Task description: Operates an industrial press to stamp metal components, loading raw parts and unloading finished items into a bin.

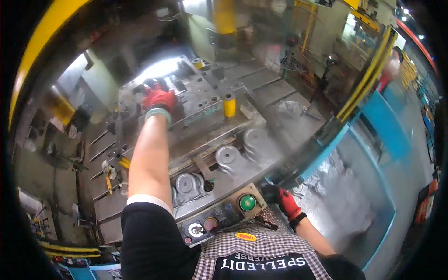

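Observation:
My left hand point(158, 97), in a red glove with dark fingertips, reaches over the top of a heavy steel die block point(198, 122). Its fingers point away from me and look spread; no held thing shows in them. My right hand point(288, 204), also red-gloved, is low on the right, between the press bed's front edge and a blue-framed bin point(394, 205). Its dark fingers merge with a dark area by the edge, so their grip is unclear. Grey round stamped metal parts point(227, 158) lie on the bed, with more stamped parts point(186, 184) stacked near my left forearm.
A control panel point(200, 229) with a green push button point(247, 202) is fixed before my waist. A yellow post point(229, 105) stands at the die's right corner. Shiny metal parts point(319, 182) lie in the bin. Yellow guard bars point(368, 77) rise at the right; a person point(391, 67) is farther off.

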`<state>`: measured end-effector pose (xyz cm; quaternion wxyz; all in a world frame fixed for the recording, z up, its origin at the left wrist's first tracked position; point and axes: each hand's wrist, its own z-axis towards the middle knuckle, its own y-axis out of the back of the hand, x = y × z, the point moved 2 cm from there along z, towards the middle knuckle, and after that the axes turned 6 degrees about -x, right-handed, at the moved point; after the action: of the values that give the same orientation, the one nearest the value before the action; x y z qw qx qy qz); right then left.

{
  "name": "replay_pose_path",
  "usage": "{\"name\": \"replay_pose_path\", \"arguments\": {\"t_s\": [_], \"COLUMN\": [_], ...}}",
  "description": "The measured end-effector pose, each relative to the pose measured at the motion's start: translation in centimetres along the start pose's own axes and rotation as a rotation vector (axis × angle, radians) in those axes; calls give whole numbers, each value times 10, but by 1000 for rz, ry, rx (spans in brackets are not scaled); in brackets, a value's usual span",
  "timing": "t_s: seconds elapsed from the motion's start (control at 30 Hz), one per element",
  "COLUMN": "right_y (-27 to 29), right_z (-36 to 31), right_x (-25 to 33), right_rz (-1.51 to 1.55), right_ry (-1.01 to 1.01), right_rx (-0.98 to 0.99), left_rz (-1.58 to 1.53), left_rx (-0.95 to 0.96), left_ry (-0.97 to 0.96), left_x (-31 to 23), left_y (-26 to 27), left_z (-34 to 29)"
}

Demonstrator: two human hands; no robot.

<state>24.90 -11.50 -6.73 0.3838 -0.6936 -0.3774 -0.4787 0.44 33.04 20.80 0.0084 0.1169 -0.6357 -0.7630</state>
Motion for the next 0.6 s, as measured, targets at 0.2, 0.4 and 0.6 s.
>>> {"name": "replay_pose_path", "arguments": {"t_s": [0.2,0.4,0.6], "right_y": [-29,-35,-26], "right_z": [58,117,169], "right_x": [79,98,76], "right_rz": [171,348,1140], "right_ry": [212,98,-188], "right_rx": [-149,-3,619], "left_rz": [-405,-1169,-2083], "left_rx": [-153,-46,637], "left_ry": [-86,-510,-20], "left_x": [22,128,187], "left_y": [7,52,12], "left_z": [31,-19,-192]}}
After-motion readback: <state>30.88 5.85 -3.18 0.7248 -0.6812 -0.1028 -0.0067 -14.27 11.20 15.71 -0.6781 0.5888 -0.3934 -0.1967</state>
